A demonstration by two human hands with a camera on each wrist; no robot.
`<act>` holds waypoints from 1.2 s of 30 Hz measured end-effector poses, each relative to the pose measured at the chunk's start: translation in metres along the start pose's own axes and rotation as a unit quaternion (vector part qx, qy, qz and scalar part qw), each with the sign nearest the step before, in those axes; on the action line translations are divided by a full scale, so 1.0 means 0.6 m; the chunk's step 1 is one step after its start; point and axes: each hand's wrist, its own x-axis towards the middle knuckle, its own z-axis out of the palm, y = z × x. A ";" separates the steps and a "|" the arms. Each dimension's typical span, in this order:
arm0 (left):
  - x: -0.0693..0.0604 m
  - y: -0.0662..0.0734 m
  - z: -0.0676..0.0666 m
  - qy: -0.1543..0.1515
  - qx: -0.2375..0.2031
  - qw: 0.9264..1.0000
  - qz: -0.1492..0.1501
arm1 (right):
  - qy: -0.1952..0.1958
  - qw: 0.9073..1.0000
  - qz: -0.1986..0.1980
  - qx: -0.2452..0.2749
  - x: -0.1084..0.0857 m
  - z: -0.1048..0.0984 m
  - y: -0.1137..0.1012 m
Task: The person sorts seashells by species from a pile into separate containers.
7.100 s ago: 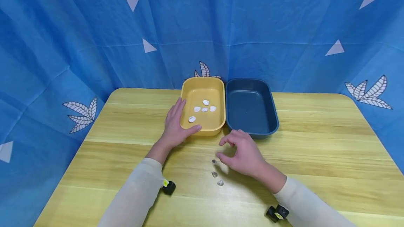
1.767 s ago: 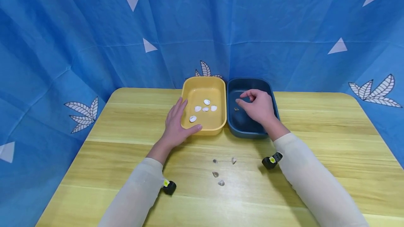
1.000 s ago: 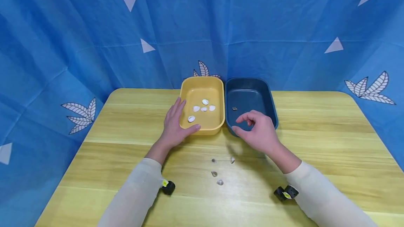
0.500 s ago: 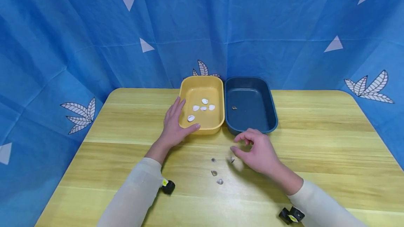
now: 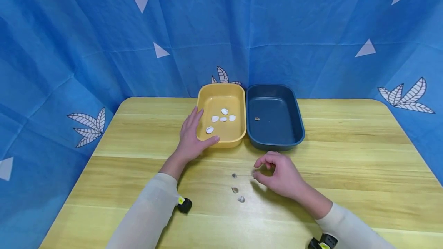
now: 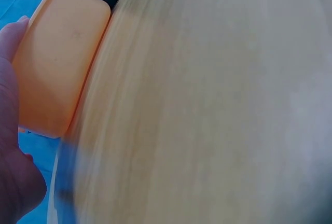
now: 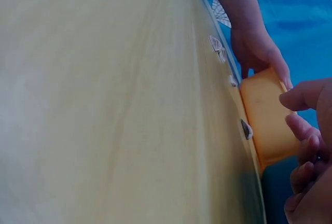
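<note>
My left hand (image 5: 191,138) rests with straight, spread fingers along the left side of the yellow tray (image 5: 244,126), its thumb at the front rim. Several white seashells (image 5: 209,130) lie inside. Beside it stands a dark blue tray (image 5: 273,145) with one small brown seashell (image 5: 257,118). In front of that tray, my right hand (image 5: 282,176) hovers low over the table, thumb and forefinger bent and apart. A seashell (image 7: 246,129) lies just below them in the right wrist view, mostly covered by the thumb in the head view.
Three more small greyish-brown seashells, a dark one (image 5: 234,175), a brown one (image 5: 235,190) and a pale one (image 5: 241,199), lie left of my right hand on the wooden table (image 5: 353,156). A blue patterned curtain (image 5: 290,18) hangs behind the trays.
The right hand let go of the small brown shell in the blue tray, then came back towards me and down to the shell on the table. My left hand stayed at the yellow tray.
</note>
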 end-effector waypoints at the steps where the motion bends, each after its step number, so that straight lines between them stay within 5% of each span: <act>1: 0.000 0.000 0.000 0.000 0.001 1.000 0.002 | -0.005 1.000 0.000 -0.003 0.000 0.001 0.002; 16: 0.002 -0.002 0.002 -0.001 0.004 1.000 -0.001 | -0.045 0.998 -0.007 -0.050 0.007 0.008 0.036; 36: 0.001 -0.003 0.003 -0.001 0.003 1.000 -0.006 | -0.084 0.993 -0.015 -0.079 0.015 0.006 0.032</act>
